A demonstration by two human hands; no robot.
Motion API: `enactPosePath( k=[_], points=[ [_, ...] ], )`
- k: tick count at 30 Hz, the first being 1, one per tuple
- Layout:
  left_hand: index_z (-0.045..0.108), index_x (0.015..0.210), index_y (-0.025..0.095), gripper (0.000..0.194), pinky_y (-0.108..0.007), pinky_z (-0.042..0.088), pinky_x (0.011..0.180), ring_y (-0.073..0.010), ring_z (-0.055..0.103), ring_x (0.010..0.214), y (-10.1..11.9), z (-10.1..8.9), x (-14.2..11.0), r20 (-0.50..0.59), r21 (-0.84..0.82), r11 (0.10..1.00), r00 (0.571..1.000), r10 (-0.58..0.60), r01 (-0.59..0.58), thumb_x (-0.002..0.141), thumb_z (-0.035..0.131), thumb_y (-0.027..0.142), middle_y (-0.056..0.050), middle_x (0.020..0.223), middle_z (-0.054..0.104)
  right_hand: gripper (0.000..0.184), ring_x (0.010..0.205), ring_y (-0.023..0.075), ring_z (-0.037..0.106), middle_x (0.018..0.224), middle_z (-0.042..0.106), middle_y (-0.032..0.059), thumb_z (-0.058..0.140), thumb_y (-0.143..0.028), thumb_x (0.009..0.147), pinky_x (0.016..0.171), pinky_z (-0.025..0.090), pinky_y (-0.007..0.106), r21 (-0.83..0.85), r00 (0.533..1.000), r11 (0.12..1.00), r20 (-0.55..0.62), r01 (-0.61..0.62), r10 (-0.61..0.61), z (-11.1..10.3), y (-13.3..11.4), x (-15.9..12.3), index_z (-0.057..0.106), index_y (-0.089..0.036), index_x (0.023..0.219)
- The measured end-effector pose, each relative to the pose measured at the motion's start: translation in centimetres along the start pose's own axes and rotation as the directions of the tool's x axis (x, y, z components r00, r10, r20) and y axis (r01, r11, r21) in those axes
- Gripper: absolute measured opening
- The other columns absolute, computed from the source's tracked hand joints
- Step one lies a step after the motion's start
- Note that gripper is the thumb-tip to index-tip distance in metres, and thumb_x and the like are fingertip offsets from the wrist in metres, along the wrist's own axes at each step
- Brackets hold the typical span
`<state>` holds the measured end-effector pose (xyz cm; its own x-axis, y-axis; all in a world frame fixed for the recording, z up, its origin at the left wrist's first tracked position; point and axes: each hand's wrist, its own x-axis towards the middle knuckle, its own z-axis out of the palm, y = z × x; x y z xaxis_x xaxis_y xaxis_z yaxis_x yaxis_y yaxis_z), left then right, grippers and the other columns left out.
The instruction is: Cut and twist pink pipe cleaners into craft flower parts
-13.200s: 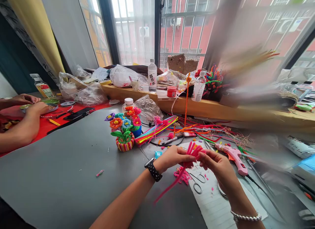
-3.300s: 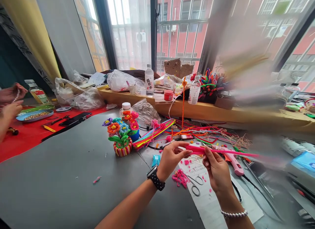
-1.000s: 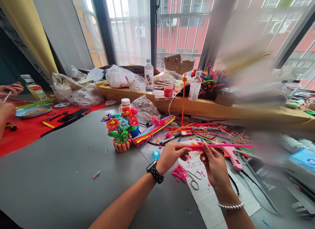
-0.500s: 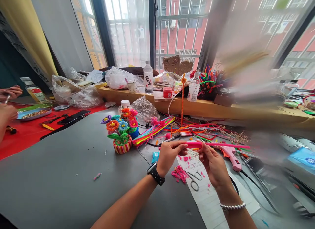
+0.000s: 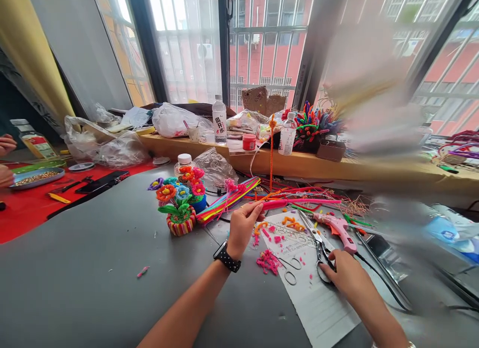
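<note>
My left hand (image 5: pixel 241 227) is closed in a pinch on a bundle of bright pink pipe cleaners (image 5: pixel 292 203), which point to the right. My right hand (image 5: pixel 352 276) has its thumb and fingers at the black handles of large scissors (image 5: pixel 313 232), their blades pointing away over a sheet of paper (image 5: pixel 325 318). Small silver scissors (image 5: pixel 290 277) and pink fuzzy scraps (image 5: pixel 268 262) are near the paper's left edge. Orange pipe cleaner pieces (image 5: pixel 294 224) lie at its far end. A pink glue gun (image 5: pixel 339 227) rests beyond my right hand.
A pot of pipe cleaner flowers (image 5: pixel 181 223) stands left of a multicoloured pipe cleaner bundle (image 5: pixel 213 208). Bottles, such as a clear water bottle (image 5: pixel 219 121), line the window ledge. Another person's hand (image 5: pixel 6 144) appears at far left. A blurred patch covers part of the right side.
My right hand has let go of the pink pipe cleaners and moved down and right to the large scissors. My left hand still holds the pipe cleaners. The view has shifted slightly.
</note>
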<state>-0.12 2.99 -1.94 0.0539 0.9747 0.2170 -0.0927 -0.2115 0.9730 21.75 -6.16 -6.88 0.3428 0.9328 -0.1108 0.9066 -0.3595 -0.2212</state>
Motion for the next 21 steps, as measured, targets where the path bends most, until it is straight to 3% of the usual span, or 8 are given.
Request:
enactPosePath(
  k=[5,8,11,15,16,18,21],
  points=[
    [0.068,0.083,0.016,0.025,-0.022,0.050,0.054,-0.0120,0.059,0.054,-0.2,-0.1,0.1,-0.008,-0.033,0.998,0.999,-0.046,0.045,0.066,0.061,0.032,-0.002,0.063,0.064,0.007,0.071,0.0288,0.060,0.074,0.063,0.0148,0.049,-0.024,0.064,0.057,0.038,0.032,0.036,1.000,0.999,0.013,-0.024,0.023,0.0,-0.8,1.3,0.048,-0.017,0.066],
    [0.068,0.081,0.014,0.026,-0.023,0.051,0.054,-0.0130,0.060,0.055,-0.3,-0.3,0.3,-0.009,-0.094,0.993,0.997,-0.075,0.074,0.064,0.063,0.032,-0.003,0.063,0.065,0.014,0.064,0.0276,0.058,0.062,0.060,0.0106,0.053,-0.024,0.057,0.052,0.035,0.030,0.119,0.999,0.992,0.039,-0.031,0.026,-0.4,-0.4,2.0,0.040,-0.020,0.055],
    [0.068,0.079,0.011,0.026,-0.023,0.051,0.054,-0.0138,0.061,0.056,-0.2,-0.3,0.3,0.007,-0.163,0.979,0.992,-0.124,0.123,0.061,0.065,0.031,-0.005,0.063,0.065,0.017,0.055,0.0208,0.056,0.053,0.055,0.0040,0.051,-0.025,0.056,0.047,0.035,0.026,0.267,0.995,0.963,0.095,-0.041,0.016,-0.6,0.5,2.2,0.034,-0.021,0.053],
    [0.066,0.075,0.010,0.025,-0.021,0.050,0.054,-0.0128,0.061,0.055,0.2,-0.3,0.2,0.008,-0.244,0.953,0.983,-0.182,0.178,0.059,0.068,0.029,-0.005,0.061,0.065,0.011,0.042,0.0105,0.047,0.049,0.049,-0.0024,0.036,-0.029,0.065,0.044,0.035,0.021,0.481,0.988,0.874,0.154,-0.071,-0.004,-0.4,2.1,1.3,0.033,-0.021,0.059],
    [0.066,0.074,0.010,0.025,-0.021,0.050,0.054,-0.0125,0.061,0.055,0.3,-0.3,0.2,0.004,-0.263,0.946,0.981,-0.194,0.188,0.058,0.068,0.029,-0.005,0.061,0.065,0.013,0.041,0.0095,0.044,0.049,0.046,-0.0034,0.035,-0.033,0.066,0.043,0.034,0.020,0.538,0.987,0.839,0.161,-0.076,-0.014,-0.4,2.5,0.9,0.034,-0.021,0.060],
    [0.065,0.073,0.010,0.024,-0.021,0.050,0.054,-0.0120,0.061,0.054,0.5,-0.3,0.2,0.000,-0.292,0.934,0.977,-0.215,0.206,0.058,0.069,0.029,-0.005,0.061,0.065,0.023,0.040,0.0085,0.040,0.050,0.043,-0.0050,0.045,-0.042,0.062,0.041,0.032,0.020,0.779,0.983,0.611,0.185,-0.139,-0.013,-0.5,3.2,-0.2,0.041,-0.020,0.065],
    [0.063,0.073,0.010,0.023,-0.020,0.050,0.056,-0.0112,0.061,0.054,0.6,-0.3,0.1,-0.006,-0.317,0.923,0.972,-0.235,0.221,0.060,0.068,0.028,-0.005,0.062,0.065,0.038,0.039,0.0078,0.035,0.049,0.037,-0.0072,0.059,-0.049,0.055,0.039,0.027,0.020,0.889,0.983,0.430,0.181,-0.157,-0.014,-0.9,3.8,-2.0,0.049,-0.019,0.076]
  ],
)
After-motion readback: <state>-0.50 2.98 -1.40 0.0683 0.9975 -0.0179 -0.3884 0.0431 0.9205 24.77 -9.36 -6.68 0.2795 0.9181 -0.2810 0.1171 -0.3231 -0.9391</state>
